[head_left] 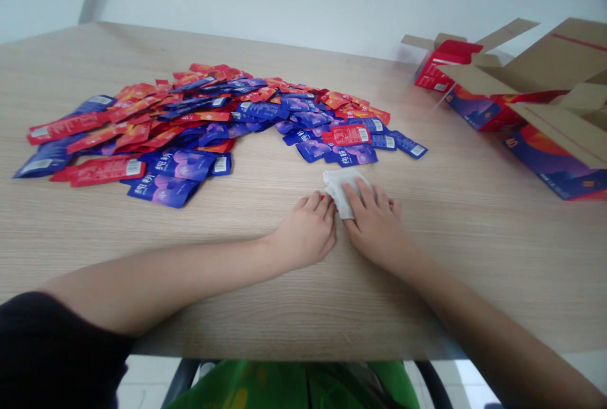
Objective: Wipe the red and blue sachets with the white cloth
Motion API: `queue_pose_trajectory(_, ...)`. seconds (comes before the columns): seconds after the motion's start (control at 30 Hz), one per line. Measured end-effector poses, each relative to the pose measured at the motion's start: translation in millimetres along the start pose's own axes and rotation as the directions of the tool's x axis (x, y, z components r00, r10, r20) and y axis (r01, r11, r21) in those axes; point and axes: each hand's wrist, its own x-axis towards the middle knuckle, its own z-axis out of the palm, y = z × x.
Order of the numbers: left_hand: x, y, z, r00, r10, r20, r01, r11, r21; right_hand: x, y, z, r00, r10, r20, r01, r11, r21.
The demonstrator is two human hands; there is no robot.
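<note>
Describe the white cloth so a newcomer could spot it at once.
On the wood-grain table, find the long arc of red and blue sachets. On the person's side of it, beside the left hand, the white cloth lies under the right hand. Its plain white sets it apart from the printed sachets.

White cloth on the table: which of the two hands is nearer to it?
Right. The right hand lies with fingers on the white cloth; the left hand is curled just beside its left edge, and whether it touches is unclear.
</note>
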Motion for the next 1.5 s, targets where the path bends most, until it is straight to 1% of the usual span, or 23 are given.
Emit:
queue_pose_trajectory(0.1, 0, 1, -0.2, 1.000, -0.011, 0.020, 0.011, 1.000, 0.005, 7, 22, 0, 0.991, 0.126, 0.035, -0.126, 0.992, -0.015)
queue_pose_trajectory(0.17, 0, 2, -0.2, 0.999, -0.017, 0.034, 0.017, 1.000, 0.005, 10, 25, 0, 0.986, 0.166, 0.019, -0.165, 0.986, -0.023)
queue_pose_trajectory(0.23, 0, 1, -0.2, 0.999, -0.022, 0.025, 0.022, 1.000, 0.004, 9, 18, 0, 0.991, 0.131, -0.023, -0.132, 0.991, -0.022)
queue_pose_trajectory(0.3, 0, 1, -0.3, 1.000, -0.019, 0.012, 0.019, 1.000, -0.003, 5, 3, 0, 0.997, 0.039, -0.067, -0.040, 0.999, -0.014)
queue_pose_trajectory(0.37, 0, 0, -0.8, 1.000, 0.003, 0.022, -0.002, 1.000, -0.016, 0, -11, 0, 0.995, -0.044, -0.093, 0.044, 0.999, -0.001)
queue_pose_trajectory(0.43, 0, -1, -1.1, 0.999, 0.016, 0.038, -0.015, 1.000, -0.024, -2, -16, -1, 0.993, -0.077, -0.090, 0.078, 0.997, 0.006)
queue_pose_trajectory(0.47, 0, -1, -1.1, 0.999, 0.013, 0.039, -0.012, 1.000, -0.023, -2, -14, -1, 0.995, -0.071, -0.077, 0.071, 0.997, 0.007)
queue_pose_trajectory(0.53, 0, -1, -0.5, 1.000, -0.006, 0.027, 0.007, 1.000, -0.016, 1, -3, -1, 0.999, -0.020, -0.039, 0.021, 1.000, 0.004)
queue_pose_trajectory(0.63, 0, 0, 1.0, 0.999, -0.017, 0.027, 0.017, 1.000, -0.001, 9, 17, -1, 0.994, 0.108, 0.007, -0.108, 0.994, -0.004)
queue_pose_trajectory(0.7, 0, 1, 1.5, 0.999, -0.018, 0.031, 0.018, 1.000, 0.004, 12, 22, -1, 0.988, 0.156, 0.008, -0.155, 0.988, -0.011)
queue_pose_trajectory(0.77, 0, 1, 1.2, 1.000, -0.020, 0.021, 0.019, 1.000, 0.007, 11, 16, -1, 0.992, 0.125, -0.017, -0.125, 0.992, -0.012)
queue_pose_trajectory(0.9, 1, 0, -0.2, 1.000, 0.010, 0.021, -0.010, 1.000, -0.002, 1, -9, -3, 0.997, -0.044, -0.060, 0.045, 0.999, 0.006)
queue_pose_trajectory(0.97, 1, 0, -0.2, 1.000, 0.014, 0.022, -0.014, 1.000, -0.004, -2, -13, -3, 0.996, -0.067, -0.052, 0.068, 0.998, 0.009)
queue_pose_trajectory(1.07, 1, 0, 0.9, 1.000, -0.004, 0.004, 0.004, 1.000, 0.012, 1, 0, -2, 1.000, -0.005, -0.002, 0.005, 1.000, 0.008)
queue_pose_trajectory(1.17, 1, 1, 1.9, 1.000, -0.008, 0.017, 0.008, 1.000, 0.016, 7, 18, -1, 0.991, 0.124, 0.055, -0.124, 0.992, -0.002)
queue_pose_trajectory(1.23, 1, 2, 2.0, 1.000, -0.012, 0.023, 0.012, 1.000, 0.013, 8, 20, -1, 0.984, 0.166, 0.064, -0.166, 0.986, -0.013)
queue_pose_trajectory(1.3, 1, 1, 1.9, 1.000, -0.017, 0.008, 0.017, 1.000, 0.008, 5, 12, 0, 0.991, 0.132, 0.039, -0.131, 0.991, -0.018)
queue_pose_trajectory(1.37, 1, 0, 1.6, 1.000, -0.011, 0.000, 0.011, 1.000, -0.004, 0, 0, 0, 1.000, 0.032, -0.001, -0.032, 0.999, -0.014)
queue_pose_trajectory(1.43, 1, -1, 1.3, 1.000, 0.005, 0.003, -0.005, 1.000, -0.021, -4, -10, 0, 0.998, -0.056, -0.025, 0.056, 0.998, -0.004)
queue_pose_trajectory(1.5, 1, -1, 1.0, 1.000, 0.015, 0.001, -0.015, 1.000, -0.028, -5, -11, -1, 0.996, -0.084, -0.022, 0.084, 0.996, 0.001)
